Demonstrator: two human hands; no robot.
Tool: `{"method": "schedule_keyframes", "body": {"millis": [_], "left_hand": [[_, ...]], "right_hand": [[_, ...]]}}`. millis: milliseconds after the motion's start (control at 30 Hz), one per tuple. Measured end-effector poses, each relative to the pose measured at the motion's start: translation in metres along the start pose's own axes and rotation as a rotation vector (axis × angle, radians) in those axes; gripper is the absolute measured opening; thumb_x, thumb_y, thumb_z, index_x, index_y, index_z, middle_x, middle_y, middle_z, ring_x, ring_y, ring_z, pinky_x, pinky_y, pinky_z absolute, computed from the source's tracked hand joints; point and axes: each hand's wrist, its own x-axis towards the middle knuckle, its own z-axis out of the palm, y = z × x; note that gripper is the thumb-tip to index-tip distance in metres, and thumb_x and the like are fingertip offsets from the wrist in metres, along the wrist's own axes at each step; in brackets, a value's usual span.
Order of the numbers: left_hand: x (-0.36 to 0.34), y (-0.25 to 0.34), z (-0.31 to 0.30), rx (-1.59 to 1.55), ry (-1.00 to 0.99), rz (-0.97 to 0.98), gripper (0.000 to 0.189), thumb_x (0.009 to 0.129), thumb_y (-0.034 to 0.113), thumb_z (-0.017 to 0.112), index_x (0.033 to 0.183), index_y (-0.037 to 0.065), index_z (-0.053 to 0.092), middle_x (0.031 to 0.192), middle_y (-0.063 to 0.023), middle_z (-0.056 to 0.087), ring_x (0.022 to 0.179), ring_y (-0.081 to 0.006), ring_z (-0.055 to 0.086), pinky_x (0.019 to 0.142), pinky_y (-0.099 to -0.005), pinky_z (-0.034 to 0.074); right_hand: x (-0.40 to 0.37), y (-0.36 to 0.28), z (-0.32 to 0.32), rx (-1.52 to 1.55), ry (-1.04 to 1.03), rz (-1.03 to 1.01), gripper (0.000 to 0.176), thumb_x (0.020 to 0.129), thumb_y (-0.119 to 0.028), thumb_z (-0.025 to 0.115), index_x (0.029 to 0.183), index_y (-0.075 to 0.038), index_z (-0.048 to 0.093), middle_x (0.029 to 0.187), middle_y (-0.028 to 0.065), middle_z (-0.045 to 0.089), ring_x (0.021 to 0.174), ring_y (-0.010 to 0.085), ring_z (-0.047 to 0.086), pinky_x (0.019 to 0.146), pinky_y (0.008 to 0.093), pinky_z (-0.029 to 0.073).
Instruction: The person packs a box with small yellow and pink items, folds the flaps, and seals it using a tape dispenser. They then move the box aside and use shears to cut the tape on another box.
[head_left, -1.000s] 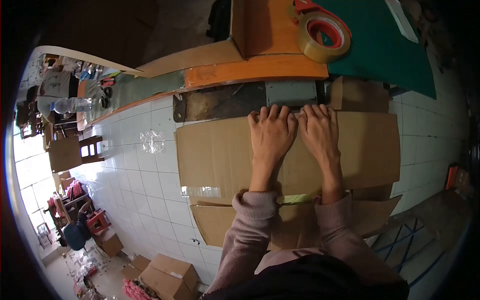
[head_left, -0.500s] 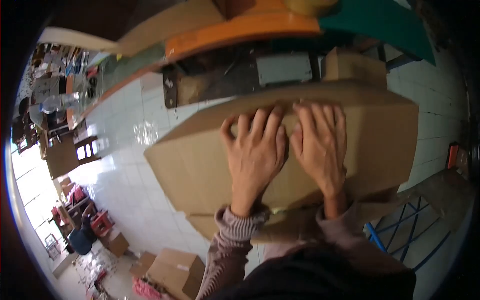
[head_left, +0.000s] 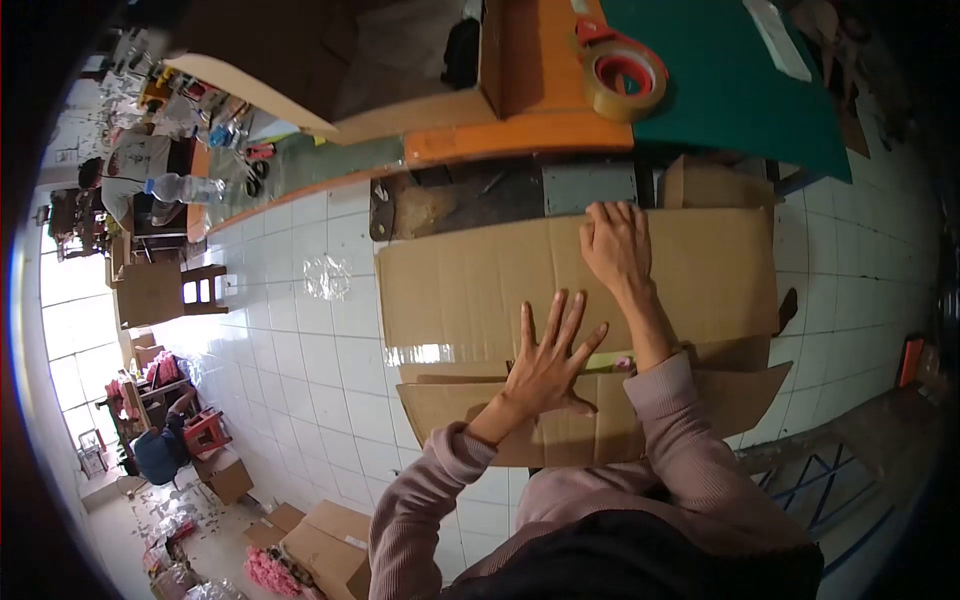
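Observation:
In front of me stands a large cardboard box (head_left: 470,295), its far flap spread wide and a strip of clear tape shining near the left end. My right hand (head_left: 620,250) has its fingers curled over the far edge of that cardboard. Spread wide, my left hand (head_left: 548,368) lies across the gap between the far panel and the near flap (head_left: 600,430). Something yellow-green with a bit of pink (head_left: 612,361) shows in the gap between my hands; I cannot make out what it is.
A tape dispenser (head_left: 625,80) sits on the orange and green table beyond the box, beside an open carton (head_left: 400,115). Scissors (head_left: 256,175) and a plastic bottle (head_left: 186,189) are at far left. People work at left; a blue metal frame (head_left: 825,490) stands at right.
My left hand has left the far edge, come nearer and spread its fingers. The right hand stays at the edge. The box's flaps and gap now show more, and the tape dispenser has come into view.

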Motion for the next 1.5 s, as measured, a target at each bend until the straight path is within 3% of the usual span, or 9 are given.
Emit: {"method": "schedule_keyframes", "body": {"millis": [267,367,467,600,667,767,967,1167,1500], "left_hand": [[0.014,-0.014,0.010,-0.042,0.062,-0.047,0.110,0.044,0.077,0.058,0.136,0.025,0.031,0.146,-0.0152,0.014,0.134,-0.0350,0.014,0.096,-0.0676,0.010],[0.014,-0.015,0.011,-0.062,0.064,-0.048,0.110,0.044,0.077,0.059,0.136,0.025,0.031,0.146,-0.0152,0.014,0.134,-0.0348,0.014,0.097,-0.0670,0.009],[0.015,-0.013,0.006,-0.056,0.061,-0.052,0.109,0.044,0.077,0.059,0.136,0.026,0.031,0.146,-0.0149,0.013,0.134,-0.0342,0.013,0.098,-0.0661,0.009],[0.014,-0.014,0.004,-0.068,0.090,-0.052,0.110,0.043,0.078,0.059,0.136,0.026,0.030,0.146,-0.0144,0.013,0.135,-0.0337,0.012,0.099,-0.0651,0.009],[0.017,-0.016,0.007,-0.057,0.155,-0.038,0.099,0.055,0.076,0.053,0.137,0.026,0.029,0.146,-0.0134,0.013,0.135,-0.0323,0.012,0.100,-0.0638,0.010],[0.017,-0.021,0.007,-0.045,0.210,-0.018,0.084,0.069,0.071,0.046,0.138,0.025,0.029,0.146,-0.0128,0.014,0.135,-0.0312,0.014,0.101,-0.0624,0.011],[0.005,-0.002,0.013,-0.037,0.210,-0.058,0.081,0.072,0.065,0.049,0.138,0.022,0.029,0.146,-0.0136,0.016,0.134,-0.0338,0.014,0.101,-0.0629,0.012],[0.010,0.016,0.044,-0.045,0.381,-0.263,0.059,0.080,0.037,0.055,0.133,0.018,0.037,0.142,-0.0147,0.024,0.132,-0.0356,0.019,0.100,-0.0629,0.016],[0.011,0.015,0.053,-0.051,0.469,-0.271,0.053,0.076,0.043,0.059,0.123,0.022,0.049,0.136,-0.0117,0.036,0.126,-0.0326,0.030,0.100,-0.0524,0.024]], "right_hand": [[0.010,0.005,0.007,-0.073,-0.094,-0.017,0.013,0.077,-0.014,0.051,0.077,-0.003,0.059,0.073,0.0096,0.058,0.079,0.0236,0.054,0.084,0.0377,0.039],[0.010,0.012,0.001,0.011,-0.234,-0.040,0.019,0.080,-0.012,0.050,0.092,0.000,0.058,0.089,0.0122,0.059,0.089,0.0267,0.054,0.088,0.0400,0.038],[0.002,0.022,-0.012,0.517,-0.288,0.091,0.031,0.082,-0.008,0.052,0.112,-0.001,0.051,0.114,0.0154,0.051,0.102,0.0340,0.050,0.091,0.0418,0.038],[-0.006,0.014,-0.081,0.608,-0.389,0.072,0.027,0.081,-0.009,0.054,0.108,-0.003,0.054,0.108,0.0137,0.054,0.100,0.0332,0.051,0.086,0.0404,0.043],[-0.024,0.015,-0.103,0.508,-0.968,0.074,0.023,0.081,-0.014,0.056,0.103,-0.005,0.057,0.102,0.0116,0.057,0.100,0.0323,0.052,0.079,0.0388,0.046],[-0.080,0.023,-0.116,0.451,-1.070,-0.006,0.025,0.081,-0.023,0.058,0.097,-0.004,0.059,0.095,0.0097,0.059,0.094,0.0291,0.055,0.071,0.0376,0.047],[-0.131,0.002,-0.111,-0.007,-0.374,-0.283,0.031,0.080,-0.035,0.059,0.095,-0.008,0.060,0.090,0.0071,0.058,0.087,0.0214,0.054,0.070,0.0357,0.040],[-0.137,0.001,-0.090,-0.018,-0.363,-0.176,0.024,0.081,-0.031,0.056,0.084,-0.007,0.057,0.082,0.0067,0.055,0.081,0.0218,0.052,0.069,0.0362,0.036],[-0.147,0.008,-0.083,0.088,-0.447,-0.098,0.027,0.084,-0.032,0.051,0.087,-0.005,0.058,0.087,0.0114,0.057,0.084,0.0262,0.052,0.074,0.0390,0.038]]}}
